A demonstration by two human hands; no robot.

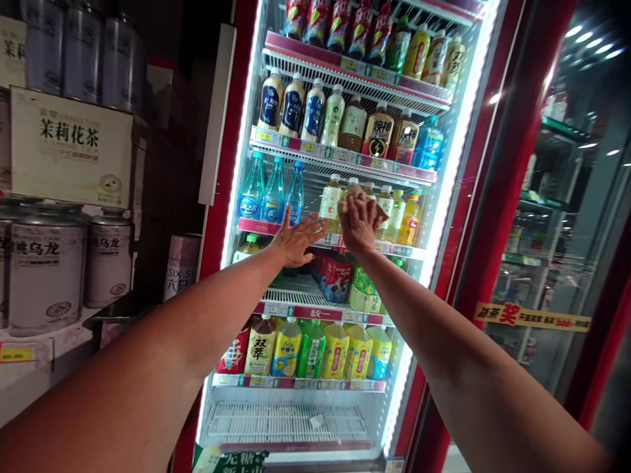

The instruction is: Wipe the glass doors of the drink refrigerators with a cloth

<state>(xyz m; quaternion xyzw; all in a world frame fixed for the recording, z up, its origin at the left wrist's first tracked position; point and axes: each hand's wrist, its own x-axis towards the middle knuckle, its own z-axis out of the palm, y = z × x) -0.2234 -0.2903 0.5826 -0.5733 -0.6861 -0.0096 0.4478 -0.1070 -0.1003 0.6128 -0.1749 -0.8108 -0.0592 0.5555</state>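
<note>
My left hand point(300, 238) is stretched out with its fingers spread and nothing in it, in front of the cooler's middle shelf. It is nearest to the blue bottles point(274, 190) and a pale-labelled drink bottle point(330, 200). My right hand point(361, 222) is pressed over a crumpled brownish cloth point(381, 215), whose edge shows beside the fingers. Behind that hand, several light-labelled bottles point(384, 202) are partly covered. Whether glass lies between the hands and the bottles, I cannot tell.
The lit drinks cooler point(315, 314) has a red frame and several shelves of bottles. A red carton point(336, 279) sits on the shelf below my hands. At left are stacked cans point(46, 263) and a tea carton point(69, 148). Another glass-fronted cabinet point(532, 263) stands at right.
</note>
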